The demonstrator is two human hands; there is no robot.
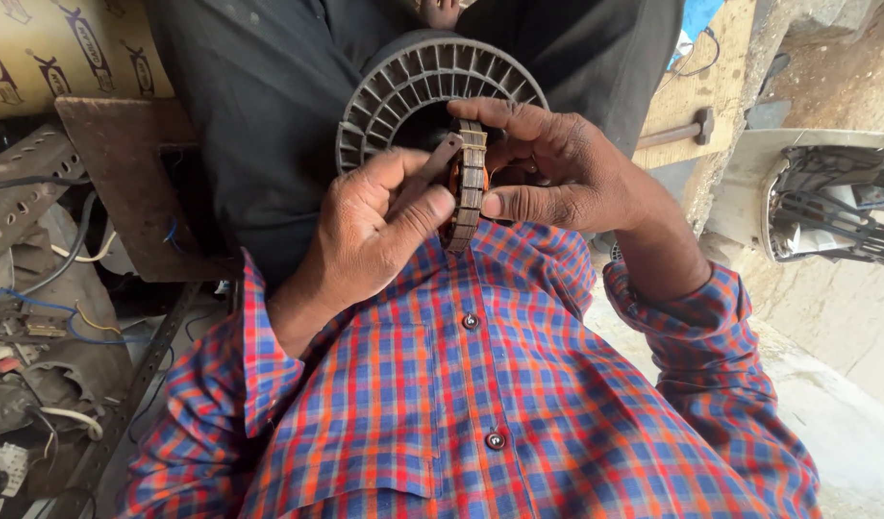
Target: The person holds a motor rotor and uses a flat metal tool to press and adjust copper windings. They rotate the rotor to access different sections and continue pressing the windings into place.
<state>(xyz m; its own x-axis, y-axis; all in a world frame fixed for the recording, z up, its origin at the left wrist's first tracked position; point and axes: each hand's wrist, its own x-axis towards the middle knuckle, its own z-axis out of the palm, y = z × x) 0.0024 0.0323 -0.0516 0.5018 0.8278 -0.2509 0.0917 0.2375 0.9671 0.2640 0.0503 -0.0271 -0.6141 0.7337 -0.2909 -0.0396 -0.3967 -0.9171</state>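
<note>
From the head camera, two hands meet over the person's lap; between them stands one slotted ring (468, 183), a brown toothed stack of metal plates seen edge-on, with an orange patch showing on its inner side; its long axis runs up and down between the hands, the top end leaning slightly away from the body. The left hand (374, 231) is clenched about a flat dark metal strip (440, 159), thumb pressed along it, and the strip slants up to the right so that its tip touches the ring; the right hand (557, 168) grasps the ring from the other side, forefinger curled over the top and thumb laid across the lower edge. Just beyond both hands lies one round grey finned wheel (413, 82), resting on the dark trousers (259, 106); its open face is turned toward the camera and the ring stands in front of its hollow middle. Beyond the right hand, one hammer (677, 130) lies on a wooden board (711, 77). Left of the left hand is a heap of wires (38, 308), several blue and white, too tangled to count; beside them, one rusty metal plate (124, 183).
</note>
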